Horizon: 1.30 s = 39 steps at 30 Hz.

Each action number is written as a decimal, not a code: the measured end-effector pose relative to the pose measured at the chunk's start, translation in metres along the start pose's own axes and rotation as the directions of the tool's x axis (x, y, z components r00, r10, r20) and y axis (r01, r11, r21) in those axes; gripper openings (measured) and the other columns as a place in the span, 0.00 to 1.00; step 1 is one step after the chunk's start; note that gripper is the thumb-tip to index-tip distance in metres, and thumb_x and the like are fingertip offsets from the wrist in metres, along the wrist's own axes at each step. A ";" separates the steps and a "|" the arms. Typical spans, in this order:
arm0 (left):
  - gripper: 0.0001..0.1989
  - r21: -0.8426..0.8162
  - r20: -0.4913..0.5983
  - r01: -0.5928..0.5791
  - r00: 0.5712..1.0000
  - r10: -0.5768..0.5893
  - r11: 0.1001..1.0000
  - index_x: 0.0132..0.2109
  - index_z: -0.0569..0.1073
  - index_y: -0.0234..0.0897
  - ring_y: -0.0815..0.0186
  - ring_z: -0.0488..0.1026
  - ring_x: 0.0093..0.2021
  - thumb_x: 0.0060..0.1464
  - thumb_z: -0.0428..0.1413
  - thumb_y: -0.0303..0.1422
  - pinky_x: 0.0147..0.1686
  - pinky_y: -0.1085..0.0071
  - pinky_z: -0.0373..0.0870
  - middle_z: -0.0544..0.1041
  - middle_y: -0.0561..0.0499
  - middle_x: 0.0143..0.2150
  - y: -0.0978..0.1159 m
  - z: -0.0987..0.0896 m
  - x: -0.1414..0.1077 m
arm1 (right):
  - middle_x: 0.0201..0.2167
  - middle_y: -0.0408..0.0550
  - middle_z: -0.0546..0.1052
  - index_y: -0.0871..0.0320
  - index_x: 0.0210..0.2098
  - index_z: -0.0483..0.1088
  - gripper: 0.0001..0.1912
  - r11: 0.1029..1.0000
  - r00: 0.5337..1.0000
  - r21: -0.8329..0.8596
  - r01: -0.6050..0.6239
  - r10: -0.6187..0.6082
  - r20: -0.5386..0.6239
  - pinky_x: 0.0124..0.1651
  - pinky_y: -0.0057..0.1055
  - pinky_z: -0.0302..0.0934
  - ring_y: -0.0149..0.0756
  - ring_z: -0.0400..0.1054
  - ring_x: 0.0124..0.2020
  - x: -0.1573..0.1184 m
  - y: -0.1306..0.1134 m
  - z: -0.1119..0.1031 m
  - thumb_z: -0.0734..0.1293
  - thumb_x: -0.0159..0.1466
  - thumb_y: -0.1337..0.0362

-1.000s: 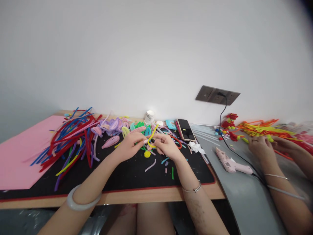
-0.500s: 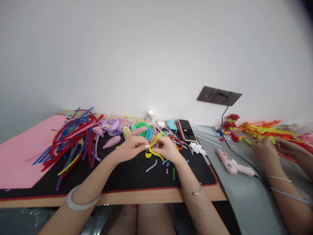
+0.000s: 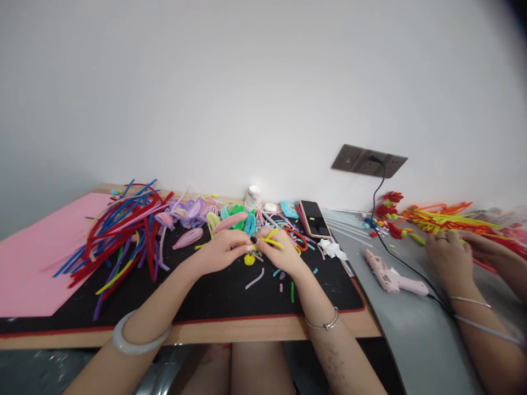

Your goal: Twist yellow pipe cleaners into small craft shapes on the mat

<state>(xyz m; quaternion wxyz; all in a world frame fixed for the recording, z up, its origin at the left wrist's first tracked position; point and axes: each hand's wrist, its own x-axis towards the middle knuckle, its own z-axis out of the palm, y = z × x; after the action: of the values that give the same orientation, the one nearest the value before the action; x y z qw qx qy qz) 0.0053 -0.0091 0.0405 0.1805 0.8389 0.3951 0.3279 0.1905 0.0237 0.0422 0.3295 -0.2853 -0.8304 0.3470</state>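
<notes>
My left hand (image 3: 226, 249) and my right hand (image 3: 282, 249) meet over the black mat, fingertips pinched close together. Between them they grip a bent yellow pipe cleaner (image 3: 272, 240), whose loose ends stick up past my right fingers. Where it runs between the fingertips is hidden. Just under the fingertips is a small yellow coil (image 3: 249, 259); whether it is joined to the pipe cleaner I cannot tell. Looped pink petal shapes (image 3: 188, 238) lie beside my left hand. Short cut bits, among them a green piece (image 3: 292, 292), are scattered below my right hand.
Long red and blue pipe cleaners (image 3: 119, 236) heap at left over a pink sheet (image 3: 37, 258). Behind stand a paper cup (image 3: 253, 196) and a phone (image 3: 315, 218). Right are a corded pink glue gun (image 3: 393, 277) and a co-worker's hands (image 3: 448, 255).
The yellow pipe cleaner, earlier reaching up and down across my right fingers, now lies bent back over them. My fingertips have come closer together.
</notes>
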 end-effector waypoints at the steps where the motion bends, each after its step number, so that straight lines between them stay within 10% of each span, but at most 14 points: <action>1: 0.13 0.000 -0.010 0.001 1.000 -0.001 1.000 0.28 0.71 0.35 0.68 0.70 0.31 0.58 0.47 0.33 0.42 0.70 0.66 0.73 0.53 0.27 0.001 0.000 0.000 | 0.17 0.39 0.60 0.60 0.17 0.58 0.15 1.000 0.999 0.001 -0.017 0.017 -0.034 0.26 0.24 0.49 0.25 0.55 0.20 0.000 0.001 0.001 0.58 0.60 0.67; 5: 0.12 0.029 -0.046 -0.014 0.999 0.015 0.999 0.31 0.72 0.36 0.65 0.71 0.39 0.58 0.47 0.32 0.55 0.63 0.58 0.75 0.53 0.30 0.002 -0.002 0.001 | 0.16 0.38 0.57 0.59 0.18 0.56 0.14 0.996 0.988 0.043 -0.078 0.083 -0.131 0.24 0.25 0.47 0.25 0.51 0.19 0.002 0.005 0.005 0.57 0.59 0.68; 13: 0.12 0.036 -0.070 -0.048 0.996 0.050 0.998 0.28 0.70 0.36 0.67 0.69 0.32 0.57 0.47 0.31 0.43 0.67 0.65 0.73 0.52 0.27 0.000 0.002 0.001 | 0.16 0.39 0.60 0.60 0.16 0.59 0.15 0.989 0.977 0.040 -0.141 0.145 -0.153 0.22 0.25 0.45 0.24 0.51 0.18 0.003 0.010 0.011 0.60 0.59 0.65; 28: 0.14 -0.153 -0.124 0.148 0.978 -0.168 0.977 0.25 0.69 0.33 0.72 0.60 0.20 0.55 0.49 0.36 0.20 0.76 0.56 0.65 0.55 0.20 -0.004 -0.002 0.001 | 0.38 0.50 0.76 0.56 0.33 0.74 0.07 0.979 0.952 -0.025 0.204 -0.204 -0.228 0.47 0.36 0.61 0.37 0.69 0.42 0.000 0.000 0.006 0.63 0.60 0.65; 34: 0.14 -0.113 -0.084 0.129 0.987 -0.139 0.985 0.25 0.69 0.35 0.62 0.72 0.35 0.55 0.48 0.36 0.37 0.68 0.67 0.69 0.53 0.22 -0.002 -0.006 0.000 | 0.39 0.50 0.76 0.55 0.38 0.73 0.08 0.983 0.979 -0.053 0.174 -0.178 -0.094 0.46 0.35 0.61 0.37 0.69 0.42 0.003 0.003 0.005 0.64 0.60 0.63; 39: 0.13 -0.106 -0.072 0.068 0.995 -0.076 0.992 0.25 0.69 0.37 0.58 0.62 0.57 0.56 0.48 0.34 0.56 0.60 0.57 0.74 0.50 0.27 -0.001 -0.007 0.000 | 0.24 0.45 0.71 0.59 0.26 0.70 0.09 0.986 0.988 -0.143 0.092 -0.108 -0.108 0.33 0.29 0.56 0.31 0.63 0.27 0.002 0.007 0.006 0.62 0.61 0.64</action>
<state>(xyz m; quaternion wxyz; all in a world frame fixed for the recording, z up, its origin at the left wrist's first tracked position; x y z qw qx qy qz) -0.0005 -0.0085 0.0451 0.2205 0.8006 0.4143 0.3726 0.1867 0.0275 0.0345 0.3734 -0.2848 -0.8452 0.2552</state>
